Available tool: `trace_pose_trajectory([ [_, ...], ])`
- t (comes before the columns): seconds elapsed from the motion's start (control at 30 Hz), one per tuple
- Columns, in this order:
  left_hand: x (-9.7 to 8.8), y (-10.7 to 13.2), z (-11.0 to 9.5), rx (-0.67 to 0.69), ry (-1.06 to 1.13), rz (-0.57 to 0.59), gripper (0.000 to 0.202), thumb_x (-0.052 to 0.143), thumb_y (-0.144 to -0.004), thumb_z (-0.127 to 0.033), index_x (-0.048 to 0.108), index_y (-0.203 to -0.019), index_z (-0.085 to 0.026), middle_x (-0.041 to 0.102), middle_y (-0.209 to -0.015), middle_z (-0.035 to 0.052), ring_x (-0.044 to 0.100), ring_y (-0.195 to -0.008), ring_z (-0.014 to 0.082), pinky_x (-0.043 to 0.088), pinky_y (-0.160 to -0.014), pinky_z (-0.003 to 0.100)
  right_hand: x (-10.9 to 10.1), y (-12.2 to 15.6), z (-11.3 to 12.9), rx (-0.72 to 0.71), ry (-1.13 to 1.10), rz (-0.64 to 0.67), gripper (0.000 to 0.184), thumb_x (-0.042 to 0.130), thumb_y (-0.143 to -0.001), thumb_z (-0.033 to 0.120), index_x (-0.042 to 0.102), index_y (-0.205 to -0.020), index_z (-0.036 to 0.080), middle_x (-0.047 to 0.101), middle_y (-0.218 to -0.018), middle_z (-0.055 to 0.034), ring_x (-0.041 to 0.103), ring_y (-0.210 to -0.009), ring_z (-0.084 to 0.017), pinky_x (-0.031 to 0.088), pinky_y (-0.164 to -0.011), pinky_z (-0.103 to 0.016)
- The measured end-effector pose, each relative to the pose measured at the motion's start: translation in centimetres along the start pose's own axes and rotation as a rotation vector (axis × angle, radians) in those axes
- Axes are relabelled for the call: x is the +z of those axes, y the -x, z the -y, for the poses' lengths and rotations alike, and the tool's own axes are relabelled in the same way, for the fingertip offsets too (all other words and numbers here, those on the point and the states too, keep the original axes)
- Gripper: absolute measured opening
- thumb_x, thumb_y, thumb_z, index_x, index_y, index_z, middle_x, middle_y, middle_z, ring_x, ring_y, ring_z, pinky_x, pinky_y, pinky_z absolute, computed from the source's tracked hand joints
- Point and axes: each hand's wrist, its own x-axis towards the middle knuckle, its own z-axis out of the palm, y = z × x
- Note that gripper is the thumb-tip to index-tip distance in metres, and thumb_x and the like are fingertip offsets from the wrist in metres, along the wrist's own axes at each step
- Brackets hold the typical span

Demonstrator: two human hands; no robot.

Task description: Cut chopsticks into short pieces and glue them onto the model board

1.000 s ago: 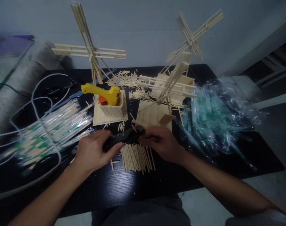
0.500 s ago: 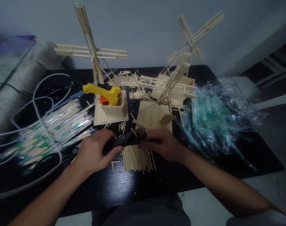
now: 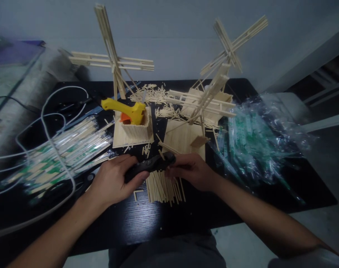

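My left hand (image 3: 113, 180) is wrapped round the handles of a black cutting tool (image 3: 149, 166) held just above the table. My right hand (image 3: 190, 172) pinches a thin wooden stick (image 3: 161, 154) at the tool's jaws, fingers closed. Under both hands lies a loose bundle of cut wooden sticks (image 3: 164, 186) on the black table (image 3: 147, 219). Right behind the tool is a flat panel of glued sticks (image 3: 183, 136).
Two stick windmill models (image 3: 113, 63) (image 3: 225, 56) stand at the back. A yellow glue gun (image 3: 127, 109) rests in a small stick box. Wrapped chopsticks (image 3: 66, 149) and a white cable (image 3: 46, 130) lie left; empty plastic wrappers (image 3: 255, 141) lie right.
The tool and both hands have shifted slightly up and to the right; the stick sits at the tool's jaws. Otherwise the scene is the same.
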Motion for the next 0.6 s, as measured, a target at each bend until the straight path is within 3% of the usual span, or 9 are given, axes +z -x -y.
trace_pose_trajectory([
  [0.2, -0.29, -0.18, -0.22, -0.081, -0.014, 0.050, 0.049, 0.051, -0.104, -0.058, 0.056, -0.068, -0.025, 0.062, -0.062, 0.0020, 0.062, -0.058, 0.0206, 0.042, -0.058, 0.034, 0.14, -0.33, 0.19, 0.012, 0.072, -0.034, 0.048, 0.090, -0.095, 0.066, 0.084, -0.084, 0.020, 0.076, -0.078, -0.0007, 0.070, -0.068, -0.015, 0.061, -0.068, -0.028],
  [0.6, 0.05, -0.27, 0.45, -0.071, -0.022, 0.050, 0.053, 0.046, -0.106, -0.065, 0.060, -0.074, -0.025, 0.063, -0.065, 0.0036, 0.064, -0.061, 0.0235, 0.044, -0.060, 0.036, -0.17, -0.39, 0.00, -0.009, 0.091, -0.015, 0.041, 0.087, -0.100, 0.061, 0.085, -0.090, 0.021, 0.076, -0.081, -0.0007, 0.070, -0.072, -0.015, 0.060, -0.072, -0.030],
])
